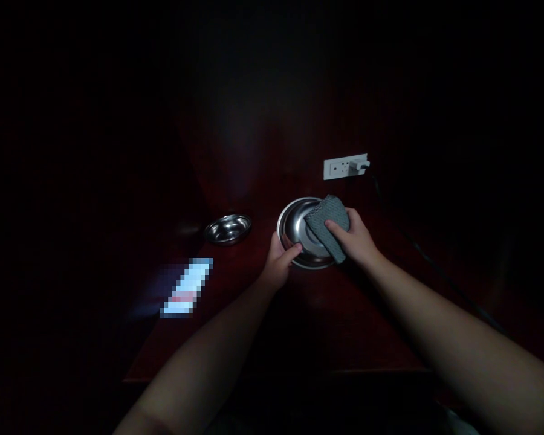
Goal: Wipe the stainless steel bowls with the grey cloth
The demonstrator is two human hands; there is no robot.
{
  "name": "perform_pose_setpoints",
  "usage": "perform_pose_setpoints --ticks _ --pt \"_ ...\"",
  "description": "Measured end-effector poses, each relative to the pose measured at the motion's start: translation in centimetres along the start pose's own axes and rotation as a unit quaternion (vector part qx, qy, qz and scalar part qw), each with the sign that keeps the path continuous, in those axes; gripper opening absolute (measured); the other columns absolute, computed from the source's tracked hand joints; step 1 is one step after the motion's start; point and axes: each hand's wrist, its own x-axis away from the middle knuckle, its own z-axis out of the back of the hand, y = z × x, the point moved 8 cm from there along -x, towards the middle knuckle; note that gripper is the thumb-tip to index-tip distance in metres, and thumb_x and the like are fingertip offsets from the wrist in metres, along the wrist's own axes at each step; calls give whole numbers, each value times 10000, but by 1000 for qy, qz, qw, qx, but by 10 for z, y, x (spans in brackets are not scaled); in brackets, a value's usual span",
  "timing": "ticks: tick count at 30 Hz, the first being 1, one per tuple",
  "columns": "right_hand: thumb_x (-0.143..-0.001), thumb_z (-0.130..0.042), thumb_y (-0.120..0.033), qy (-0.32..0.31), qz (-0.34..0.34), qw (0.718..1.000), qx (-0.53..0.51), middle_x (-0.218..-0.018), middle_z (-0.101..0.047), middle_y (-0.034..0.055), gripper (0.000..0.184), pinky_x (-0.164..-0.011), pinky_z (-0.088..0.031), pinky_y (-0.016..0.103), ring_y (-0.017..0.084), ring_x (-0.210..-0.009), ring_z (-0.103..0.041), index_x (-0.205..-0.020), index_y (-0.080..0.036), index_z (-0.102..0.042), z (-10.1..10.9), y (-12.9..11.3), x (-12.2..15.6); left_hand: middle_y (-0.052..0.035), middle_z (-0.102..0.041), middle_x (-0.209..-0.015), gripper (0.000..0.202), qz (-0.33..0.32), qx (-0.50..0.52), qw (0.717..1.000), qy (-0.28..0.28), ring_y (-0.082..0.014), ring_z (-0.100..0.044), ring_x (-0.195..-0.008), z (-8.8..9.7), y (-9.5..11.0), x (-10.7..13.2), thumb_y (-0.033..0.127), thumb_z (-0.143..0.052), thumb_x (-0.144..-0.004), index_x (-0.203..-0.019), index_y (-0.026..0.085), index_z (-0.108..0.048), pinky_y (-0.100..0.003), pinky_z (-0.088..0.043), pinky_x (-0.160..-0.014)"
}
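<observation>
A shiny metal bowl (294,220) is tilted up so that its inside faces me. My left hand (280,260) is closed on its lower left rim, thumb over the edge. In my right hand (356,235) is a folded grey-green cloth (326,220), with the thumb pressed on its front. The cloth lies over the right part of the bowl, across the rim and the inner wall. Most fingers of both hands are hidden behind the bowl and the cloth.
Another metal bowl (229,229) sits upright on the dark red table (317,326), at the left. Nearer me lies a bright, pixelated rectangle (188,289). A white wall socket (338,168) holds a plug (359,164), whose dark cable (428,257) runs down to the right. The surroundings are very dark.
</observation>
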Motion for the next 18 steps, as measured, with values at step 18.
perform_pose_setpoints --ticks 18 --pt "-668 -614 -572 -4 -1 1000 -13 -993 -596 72 575 -798 -454 405 233 -885 -572 -1077 -196 -469 -1 4 -1 -51 -602 -1059 497 -11 5 1000 0 -243 -549 -1040 1 -1 -2 272 -713 -625 -1067 206 -493 -401 -441 -880"
